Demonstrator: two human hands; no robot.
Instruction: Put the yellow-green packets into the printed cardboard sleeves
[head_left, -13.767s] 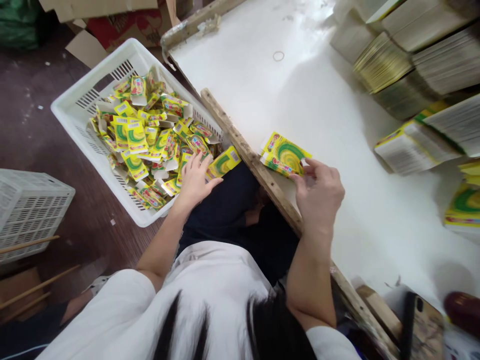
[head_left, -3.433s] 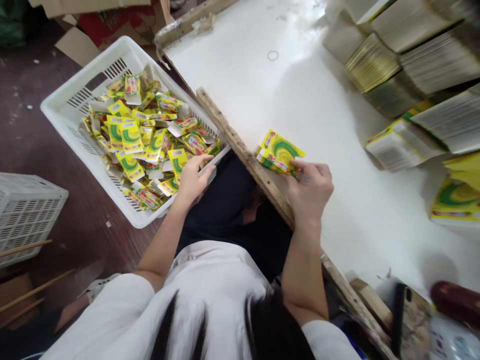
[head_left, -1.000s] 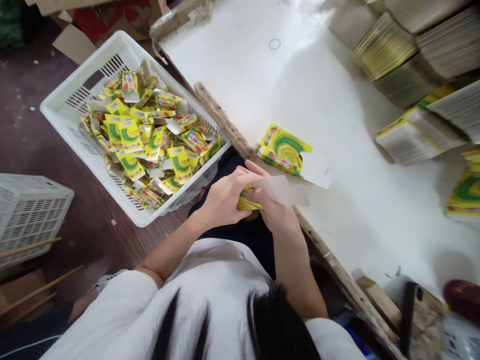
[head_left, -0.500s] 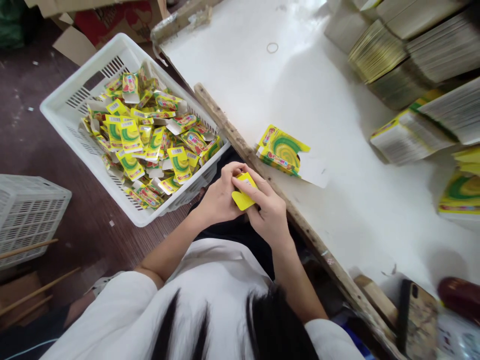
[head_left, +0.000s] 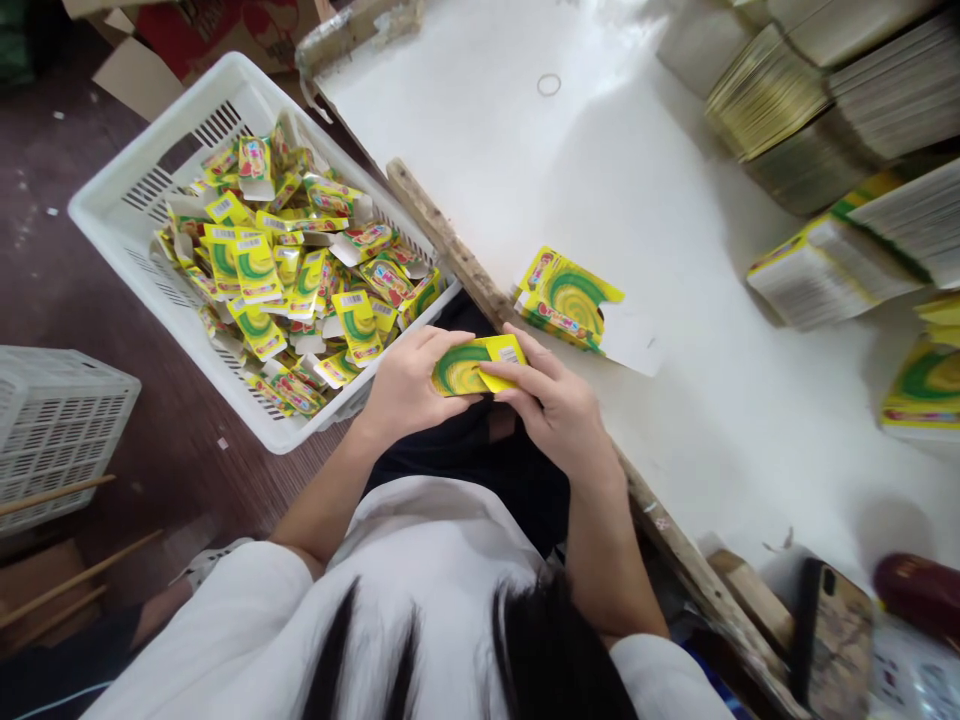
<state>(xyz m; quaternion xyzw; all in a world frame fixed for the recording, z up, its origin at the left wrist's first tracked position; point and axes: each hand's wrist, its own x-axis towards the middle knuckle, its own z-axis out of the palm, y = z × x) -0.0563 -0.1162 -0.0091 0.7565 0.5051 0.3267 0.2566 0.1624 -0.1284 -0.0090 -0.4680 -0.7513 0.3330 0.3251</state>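
Between my two hands is a small yellow and green cardboard box (head_left: 459, 370) with a swirl print and a barcode. My left hand (head_left: 409, 385) grips its left end, thumb and fingers on opposite edges. At the other end, my right hand (head_left: 559, 405) pinches around the barcode part, its fingers on the yellow flap. Both hands are over my lap, beside the table's wooden edge. Just beyond them, several flat printed cartons (head_left: 562, 300) lie on the white table (head_left: 645, 200).
To the left stands a white plastic crate (head_left: 169, 300) heaped with similar small boxes (head_left: 259, 265). Stacks of flat cartons (head_left: 817, 260) occupy the table's right side. A phone (head_left: 832, 640) sits near the lower right; a rubber band (head_left: 548, 85) lies farther back. Another crate (head_left: 64, 430) is at far left.
My hands have moved apart, the left going left and the right going right. The box now shows its swirl face and barcode; before, mostly a yellow flap showed.
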